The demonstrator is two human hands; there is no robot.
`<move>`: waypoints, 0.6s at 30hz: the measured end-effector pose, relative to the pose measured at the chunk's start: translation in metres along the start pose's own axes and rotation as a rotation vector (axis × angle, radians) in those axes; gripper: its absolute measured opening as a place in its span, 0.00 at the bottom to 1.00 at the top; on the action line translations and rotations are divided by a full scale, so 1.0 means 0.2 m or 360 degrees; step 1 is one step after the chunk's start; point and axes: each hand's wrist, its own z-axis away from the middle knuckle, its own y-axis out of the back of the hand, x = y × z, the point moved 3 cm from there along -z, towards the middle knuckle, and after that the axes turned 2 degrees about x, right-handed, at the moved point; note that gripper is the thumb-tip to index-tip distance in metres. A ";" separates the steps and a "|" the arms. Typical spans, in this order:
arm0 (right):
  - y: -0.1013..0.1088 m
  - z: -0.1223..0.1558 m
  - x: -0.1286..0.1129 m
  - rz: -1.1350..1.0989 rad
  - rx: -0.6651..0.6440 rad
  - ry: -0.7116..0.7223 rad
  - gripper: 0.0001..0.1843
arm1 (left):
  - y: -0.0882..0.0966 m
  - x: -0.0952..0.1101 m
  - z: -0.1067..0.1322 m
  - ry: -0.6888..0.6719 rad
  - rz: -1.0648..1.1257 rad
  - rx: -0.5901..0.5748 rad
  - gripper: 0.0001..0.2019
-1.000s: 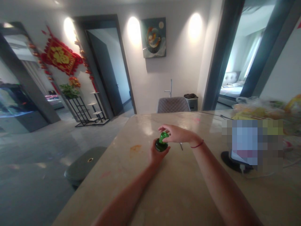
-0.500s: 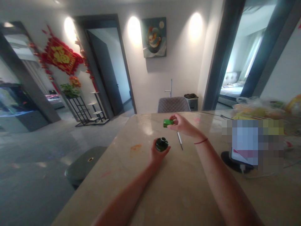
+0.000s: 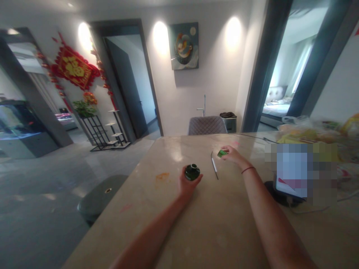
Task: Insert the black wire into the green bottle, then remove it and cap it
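My left hand is wrapped round a small dark green bottle, which stands upright with its round mouth uncovered. Farther off to the right, my right hand grips a bright green cap between thumb and fingers, low over the tabletop; I cannot tell whether the cap touches it. Between the two hands lies a thin white stick with dark ends.
The beige table has an orange smear. At right are a phone on a dark stand, cables and plastic bags. A quilted chair stands at the far edge, a green stool at left.
My right hand has carried the green cap right and down, away from above the bottle, to the other side of the stick. My left hand stays on the bottle.
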 end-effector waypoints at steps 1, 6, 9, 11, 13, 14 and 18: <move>0.01 0.00 0.03 0.0059 0.0033 -0.0034 0.27 | 0.00 0.00 0.00 0.0007 0.0006 -0.0002 0.26; 0.05 -0.01 0.12 0.0293 0.0084 -0.0102 0.21 | 0.00 0.01 0.00 0.0001 0.0010 -0.0005 0.25; 0.07 0.00 0.15 0.0352 0.0116 -0.0080 0.23 | 0.00 0.01 0.00 -0.0008 0.0024 0.0003 0.25; 0.07 0.00 0.17 0.0408 0.0142 -0.0086 0.23 | 0.00 0.01 0.00 -0.0013 0.0008 0.0001 0.25; 0.08 0.01 0.18 0.0464 0.0144 -0.0095 0.22 | 0.00 0.00 0.00 -0.0017 -0.0014 0.0010 0.25; 0.08 0.02 0.19 0.0490 0.0134 -0.0098 0.22 | 0.00 0.00 0.00 -0.0018 -0.0025 0.0009 0.25; 0.06 0.05 0.20 0.0610 0.0059 -0.0127 0.22 | -0.01 -0.01 0.00 -0.0008 -0.0076 -0.0020 0.25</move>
